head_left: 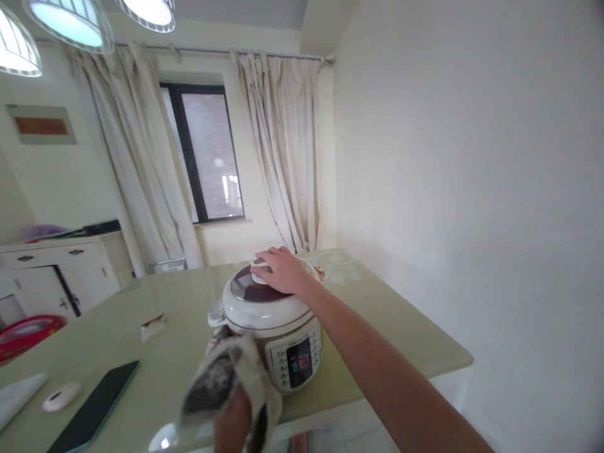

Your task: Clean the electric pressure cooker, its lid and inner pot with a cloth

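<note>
A white electric pressure cooker [264,318] stands upright on the table, its control panel [299,362] turned toward me. My right hand [285,272] lies over the top of the lid, with its fingers curled on the lid handle [257,273]. Low at the cooker's left side, my left hand [234,412] holds a patterned grey and cream cloth [255,362] against or very close to the body. That hand is blurred, and the cloth hides most of its fingers.
The pale green table [179,296] bears a dark phone-like slab [97,402], a white computer mouse [62,397] and a small packet [153,324]. A wall [453,189] runs along the right. A white cabinet [89,270] and a red basin [33,327] stand at left.
</note>
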`<act>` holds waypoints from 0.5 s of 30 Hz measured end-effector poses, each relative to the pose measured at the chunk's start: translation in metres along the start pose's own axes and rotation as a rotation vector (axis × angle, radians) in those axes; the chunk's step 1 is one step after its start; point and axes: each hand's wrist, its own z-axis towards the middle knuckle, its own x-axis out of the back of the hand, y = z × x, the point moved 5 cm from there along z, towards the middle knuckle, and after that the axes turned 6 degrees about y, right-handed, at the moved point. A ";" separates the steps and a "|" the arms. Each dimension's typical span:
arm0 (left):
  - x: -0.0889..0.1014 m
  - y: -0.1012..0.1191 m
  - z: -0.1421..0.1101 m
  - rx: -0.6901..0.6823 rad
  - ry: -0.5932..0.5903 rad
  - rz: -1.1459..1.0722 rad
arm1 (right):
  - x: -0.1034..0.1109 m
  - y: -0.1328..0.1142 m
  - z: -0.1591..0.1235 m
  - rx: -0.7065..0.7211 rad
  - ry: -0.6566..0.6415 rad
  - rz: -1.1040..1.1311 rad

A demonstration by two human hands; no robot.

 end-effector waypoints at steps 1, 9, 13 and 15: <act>0.003 0.010 -0.011 -0.032 0.062 -0.014 | 0.001 0.000 0.000 -0.006 -0.005 0.002; 0.091 0.123 0.059 -0.401 0.494 -0.214 | 0.000 0.001 0.006 0.038 -0.027 0.051; 0.112 0.121 0.142 -0.201 0.158 -0.202 | 0.001 0.003 0.006 0.012 0.001 0.092; 0.113 0.113 0.164 -0.087 0.038 -0.145 | 0.008 0.002 0.002 -0.005 0.066 0.090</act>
